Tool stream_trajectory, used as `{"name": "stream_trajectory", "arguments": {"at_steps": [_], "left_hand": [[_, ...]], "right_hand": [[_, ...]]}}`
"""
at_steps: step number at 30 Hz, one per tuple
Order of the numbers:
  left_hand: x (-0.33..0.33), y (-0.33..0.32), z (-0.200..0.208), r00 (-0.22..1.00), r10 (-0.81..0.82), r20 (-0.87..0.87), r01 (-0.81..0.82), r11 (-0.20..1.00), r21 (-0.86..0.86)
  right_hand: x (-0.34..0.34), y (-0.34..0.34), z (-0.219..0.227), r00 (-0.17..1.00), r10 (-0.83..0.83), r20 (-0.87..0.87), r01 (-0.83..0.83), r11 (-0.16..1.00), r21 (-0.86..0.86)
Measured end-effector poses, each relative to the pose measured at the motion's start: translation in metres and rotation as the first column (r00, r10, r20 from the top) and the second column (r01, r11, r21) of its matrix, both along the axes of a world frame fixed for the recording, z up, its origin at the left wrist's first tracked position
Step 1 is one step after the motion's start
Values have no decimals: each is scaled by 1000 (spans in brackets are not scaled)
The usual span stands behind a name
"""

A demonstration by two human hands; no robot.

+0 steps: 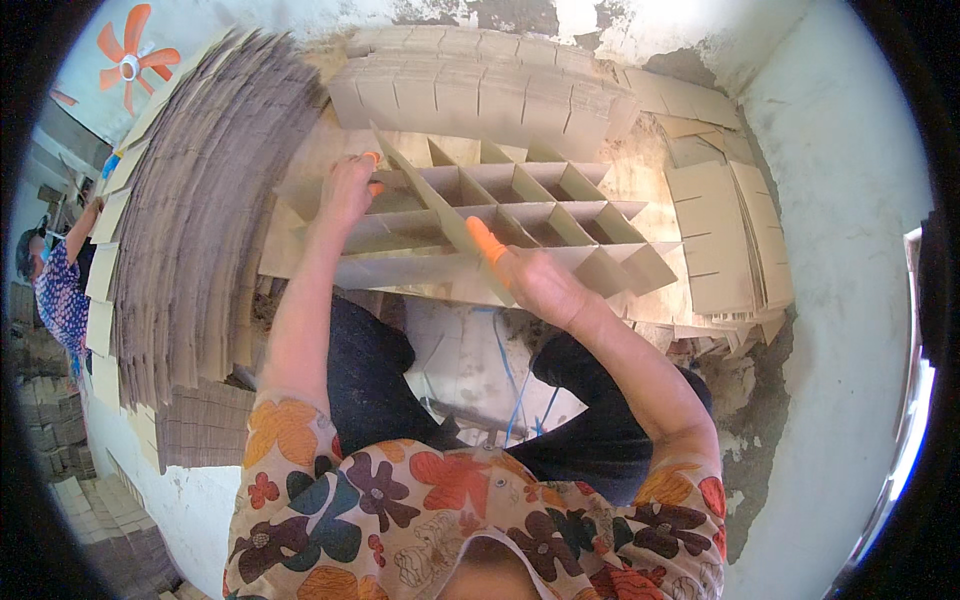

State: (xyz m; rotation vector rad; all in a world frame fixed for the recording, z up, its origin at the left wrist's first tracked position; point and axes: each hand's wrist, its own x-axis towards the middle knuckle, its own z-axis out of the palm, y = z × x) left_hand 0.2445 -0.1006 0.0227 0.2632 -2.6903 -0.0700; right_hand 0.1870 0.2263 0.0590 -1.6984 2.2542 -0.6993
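Note:
A grid of interlocked cardboard strips (585, 222) lies in front of me, its crossing pieces forming open cells. One slotted cardboard strip (432, 198) slants across the grid's left part, its far end raised. My right hand (540, 285) grips this strip's near end, with an orange finger cover along it. At the grid's far left, my left hand (349, 188) is closed, with orange covers on thumb and finger. Cardboard is between or right beside its fingertips; which strip they pinch is hard to tell.
A long stack of cardboard sheets (205, 210) rises on the left. More slotted sheets (480, 90) stand behind the grid, and further piles (715, 235) lie at right by the wall. Another person (65, 285) is at far left, near an orange fan (128, 67).

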Motion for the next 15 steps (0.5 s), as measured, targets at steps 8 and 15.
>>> {"name": "stream_trajectory", "arguments": {"at_steps": [8, 15], "left_hand": [[-4, -12, -22, 987, -78, 139, -6, 853, 522], [1, -7, -18, 998, -24, 64, 1, 941, 339]], "right_hand": [[-3, -4, -22, 1000, -6, 14, 7, 996, -83], [2, -8, -18, 983, 7, -185, 21, 988, 152]]}}
